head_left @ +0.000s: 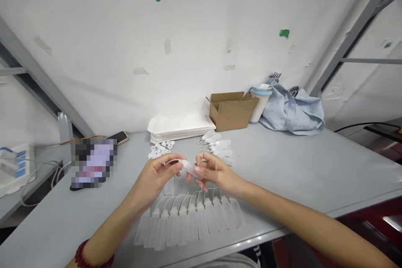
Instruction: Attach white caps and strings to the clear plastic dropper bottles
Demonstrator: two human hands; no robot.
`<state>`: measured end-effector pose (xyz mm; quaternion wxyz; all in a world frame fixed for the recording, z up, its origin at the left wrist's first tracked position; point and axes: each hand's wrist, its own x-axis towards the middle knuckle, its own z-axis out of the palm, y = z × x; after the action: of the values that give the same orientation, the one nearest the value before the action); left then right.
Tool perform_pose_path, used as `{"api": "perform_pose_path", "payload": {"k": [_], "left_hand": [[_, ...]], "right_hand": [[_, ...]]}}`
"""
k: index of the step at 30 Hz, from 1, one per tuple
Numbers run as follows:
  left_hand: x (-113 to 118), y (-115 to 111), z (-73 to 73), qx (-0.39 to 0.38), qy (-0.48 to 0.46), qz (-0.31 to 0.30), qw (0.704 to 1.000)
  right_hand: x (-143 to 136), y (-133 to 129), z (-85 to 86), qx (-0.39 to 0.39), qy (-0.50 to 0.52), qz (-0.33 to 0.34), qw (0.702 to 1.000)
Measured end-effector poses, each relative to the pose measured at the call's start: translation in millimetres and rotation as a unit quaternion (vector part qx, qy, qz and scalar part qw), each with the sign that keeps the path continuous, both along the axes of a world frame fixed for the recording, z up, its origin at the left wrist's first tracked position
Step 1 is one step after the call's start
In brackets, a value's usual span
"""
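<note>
Between my hands is a small translucent bottle (191, 169) with a thin curved tube at its top, tilted with the top toward the left. My left hand (163, 172) pinches it at the cap end, and my right hand (215, 171) holds its body between thumb and fingers. Below them lies a row of several translucent bottles (188, 222) with curved tubes, side by side near the front edge. Several small white caps (160, 150) are heaped behind my left hand. Behind my right hand lies a group of smaller bottles (221, 145) with thin tubes.
White flat boxes (180, 127) are stacked at the wall, beside an open cardboard box (233, 113), a lidded cup (260, 104) and a blue cloth bag (292, 111). A phone (121, 137) and a blurred-out device (94, 163) lie at left, near a power strip (19, 167).
</note>
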<state>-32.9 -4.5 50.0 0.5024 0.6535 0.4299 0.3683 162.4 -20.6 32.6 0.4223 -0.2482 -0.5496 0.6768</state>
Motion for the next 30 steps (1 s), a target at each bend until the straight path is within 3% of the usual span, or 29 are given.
{"api": "perform_pose_path", "payload": {"k": [6, 11, 16, 23, 25, 30], "left_hand": [[-2.1, -1.8, 10.5, 0.069, 0.055, -0.021, 0.996], [3.2, -2.6, 9.3, 0.050, 0.094, -0.007, 0.994], [5.2, -6.0, 7.2, 0.037, 0.122, -0.060, 0.990], [11.1, -12.2, -4.8, 0.248, 0.145, -0.030, 0.957], [12.2, -13.0, -5.2, 0.233, 0.152, -0.033, 0.960], [13.3, -15.1, 1.5, 0.092, 0.150, -0.055, 0.983]], "right_hand": [[2.3, 0.9, 2.4, -0.035, -0.021, 0.011, 0.999], [1.3, -2.4, 4.2, 0.020, -0.090, -0.027, 0.995], [0.9, -2.7, 0.8, 0.052, -0.143, -0.078, 0.985], [2.1, 0.3, 5.7, -0.012, -0.166, -0.079, 0.983], [2.1, 0.3, 6.3, -0.016, -0.165, -0.068, 0.984], [2.4, -1.6, 3.2, 0.035, -0.198, -0.077, 0.977]]}}
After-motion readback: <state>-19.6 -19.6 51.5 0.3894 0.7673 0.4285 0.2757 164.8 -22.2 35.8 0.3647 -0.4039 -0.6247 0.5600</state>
